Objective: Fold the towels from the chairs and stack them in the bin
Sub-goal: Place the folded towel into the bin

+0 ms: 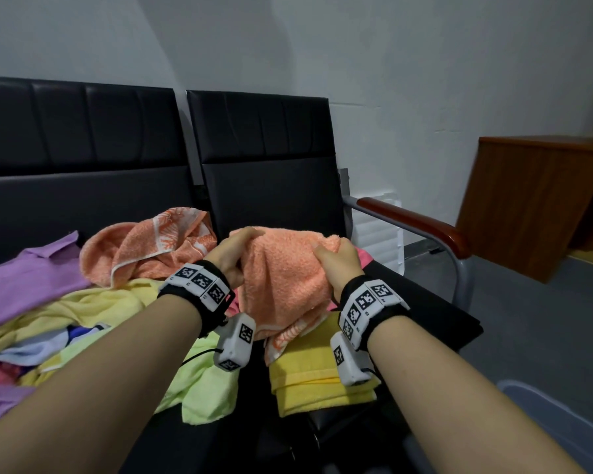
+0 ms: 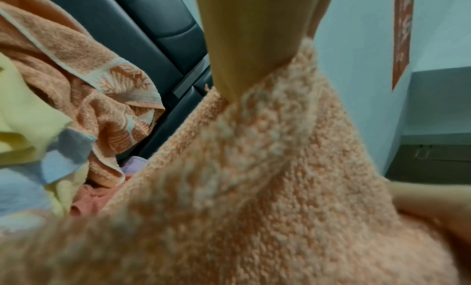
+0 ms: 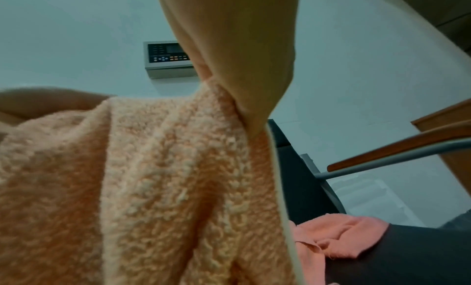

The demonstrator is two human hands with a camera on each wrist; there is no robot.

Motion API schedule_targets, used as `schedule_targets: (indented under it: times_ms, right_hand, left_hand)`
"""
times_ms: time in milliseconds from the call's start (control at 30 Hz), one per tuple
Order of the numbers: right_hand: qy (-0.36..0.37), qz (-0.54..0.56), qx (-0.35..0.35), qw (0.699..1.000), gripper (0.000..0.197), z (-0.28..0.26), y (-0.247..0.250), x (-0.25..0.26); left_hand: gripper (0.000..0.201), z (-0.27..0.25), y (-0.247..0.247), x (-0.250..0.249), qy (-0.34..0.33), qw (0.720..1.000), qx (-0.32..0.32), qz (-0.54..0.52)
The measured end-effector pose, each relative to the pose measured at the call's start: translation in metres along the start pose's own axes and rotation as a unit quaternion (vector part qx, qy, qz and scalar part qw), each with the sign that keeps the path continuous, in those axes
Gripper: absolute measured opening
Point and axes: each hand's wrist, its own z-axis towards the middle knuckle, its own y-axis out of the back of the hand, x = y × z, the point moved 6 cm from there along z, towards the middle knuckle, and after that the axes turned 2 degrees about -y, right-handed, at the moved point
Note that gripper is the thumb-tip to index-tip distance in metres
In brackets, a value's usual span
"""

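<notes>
An orange terry towel (image 1: 281,278) hangs between my two hands above the right black chair seat (image 1: 435,309). My left hand (image 1: 235,251) grips its upper left edge, and my right hand (image 1: 336,258) grips its upper right edge. Close up, the towel (image 2: 267,178) fills the left wrist view with my fingers (image 2: 244,37) pinching its top; the right wrist view shows the same towel (image 3: 142,178) held by my fingers (image 3: 242,57). Its patterned lower hem rests on a folded yellow towel (image 1: 315,374) on the seat. The bin (image 1: 562,429) shows as a pale blue rim at lower right.
A second orange patterned towel (image 1: 151,248), a purple towel (image 1: 28,278), pale yellow (image 1: 93,309), lime green (image 1: 202,384) and pink (image 3: 339,239) towels lie piled over the two chairs. A wooden armrest (image 1: 418,224) and a wooden cabinet (image 1: 534,206) stand to the right.
</notes>
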Motion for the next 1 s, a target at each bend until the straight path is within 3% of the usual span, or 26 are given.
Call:
schedule_targets:
  times_ms: [233, 367, 500, 567, 733, 800, 867, 1000]
  right_hand:
    - [-0.002, 0.044, 0.011, 0.999, 0.034, -0.001, -0.004, -0.003]
    - [-0.009, 0.060, 0.010, 0.998, 0.025, 0.001, 0.000, -0.007]
    - [-0.023, 0.052, -0.022, 0.998, 0.064, 0.001, 0.006, -0.009]
    - [-0.023, 0.051, -0.050, 0.997, 0.069, 0.003, 0.013, -0.010]
    - [-0.043, 0.067, -0.117, 0.990, 0.044, 0.012, 0.049, -0.017]
    - [-0.032, 0.077, -0.116, 0.990, 0.029, 0.013, 0.058, -0.016]
    - [-0.018, 0.084, -0.113, 0.990, 0.028, 0.014, 0.061, -0.012]
    - [-0.001, 0.082, -0.133, 0.988, 0.031, 0.012, 0.069, -0.001]
  left_hand:
    - [0.023, -0.019, -0.017, -0.003, 0.024, 0.997, 0.061, -0.030]
    - [0.022, -0.022, -0.016, -0.003, 0.019, 0.999, 0.049, -0.005]
    - [0.014, -0.019, -0.007, -0.010, -0.017, 0.999, 0.032, 0.009]
    - [0.014, -0.017, 0.001, -0.015, -0.044, 0.999, 0.015, 0.005]
    - [0.012, -0.008, 0.053, -0.033, -0.110, 0.990, -0.067, -0.051]
    - [0.012, -0.007, 0.070, -0.042, -0.135, 0.988, -0.075, -0.019]
    - [0.013, -0.006, 0.083, -0.050, -0.155, 0.985, -0.078, -0.001]
    - [0.042, -0.006, 0.105, -0.065, -0.183, 0.979, -0.086, 0.013]
